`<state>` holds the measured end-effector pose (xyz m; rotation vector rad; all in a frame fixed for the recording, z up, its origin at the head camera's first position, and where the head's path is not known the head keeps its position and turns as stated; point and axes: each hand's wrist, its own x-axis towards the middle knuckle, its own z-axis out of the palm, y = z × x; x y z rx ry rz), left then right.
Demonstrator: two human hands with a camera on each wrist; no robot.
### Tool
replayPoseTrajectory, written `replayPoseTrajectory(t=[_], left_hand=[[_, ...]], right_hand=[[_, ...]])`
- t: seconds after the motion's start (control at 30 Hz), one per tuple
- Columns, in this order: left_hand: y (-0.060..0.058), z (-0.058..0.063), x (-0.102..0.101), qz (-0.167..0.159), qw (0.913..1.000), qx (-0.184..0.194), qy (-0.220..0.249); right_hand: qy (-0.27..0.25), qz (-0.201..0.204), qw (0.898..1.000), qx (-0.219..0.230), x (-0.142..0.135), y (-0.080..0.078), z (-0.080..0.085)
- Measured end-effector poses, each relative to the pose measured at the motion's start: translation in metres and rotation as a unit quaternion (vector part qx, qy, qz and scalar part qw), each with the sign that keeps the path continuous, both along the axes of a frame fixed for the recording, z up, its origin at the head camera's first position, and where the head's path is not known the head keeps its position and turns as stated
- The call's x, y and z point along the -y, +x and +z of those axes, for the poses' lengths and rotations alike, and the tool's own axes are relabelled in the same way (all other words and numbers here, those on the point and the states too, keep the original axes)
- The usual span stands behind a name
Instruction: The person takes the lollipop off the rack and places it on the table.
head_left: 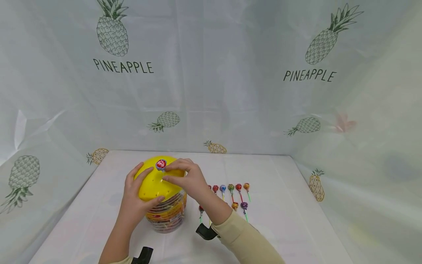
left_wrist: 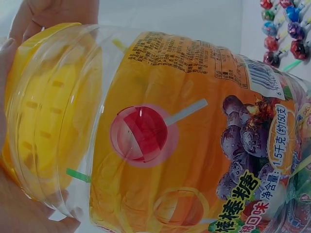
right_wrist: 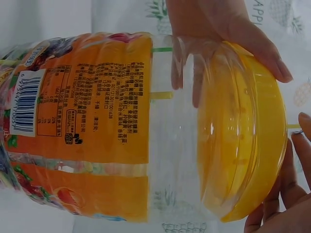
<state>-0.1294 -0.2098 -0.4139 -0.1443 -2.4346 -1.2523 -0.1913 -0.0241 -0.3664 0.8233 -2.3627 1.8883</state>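
Note:
A clear plastic jar with an orange printed label stands upright, topped by a domed yellow lid with small slots. My left hand grips the lid's left side, its fingers spread over the top and thumb at the front edge. Above the lid's top, a lollipop in a red and blue wrapper is pinched by my right hand at thumb and fingertips. Its yellow stick points down at the lid in the right wrist view. More sticks show through the jar wall.
Right of the jar, several wrapped lollipops lie in rows on the white-covered table, some hidden behind my right forearm. A pineapple-printed curtain closes off the back and sides. Black wrist mounts sit by both sleeves.

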Motion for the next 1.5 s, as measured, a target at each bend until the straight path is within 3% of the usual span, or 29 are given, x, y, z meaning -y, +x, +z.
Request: replayPoseTrajectory(t=[0.17,0.33,0.57,0.8,1.1,1.5], left_hand=[[0.001,0.001,-0.001,0.003,1.0,0.003,-0.004],[0.001,0.002,-0.002,0.004,1.0,0.006,-0.004],[0.001,0.001,-0.002,0.008,0.9999,0.007,-0.001],[0.0,0.0,-0.002,0.008,0.9998,0.018,0.011],[-0.002,0.003,-0.002,0.013,0.9997,0.017,0.011],[-0.003,0.001,0.0,0.009,0.9998,0.015,0.012]], right_hand=[[-0.016,-0.005,0.999,0.05,0.004,-0.001,0.003],[-0.025,-0.001,0.997,0.066,0.004,-0.002,0.005],[-0.06,0.002,0.997,0.042,0.004,-0.001,0.008],[-0.151,0.008,0.988,0.008,-0.008,-0.006,0.006],[-0.189,0.028,0.98,0.048,-0.045,-0.011,-0.009],[-0.152,-0.022,0.984,0.096,-0.101,-0.011,-0.049]])
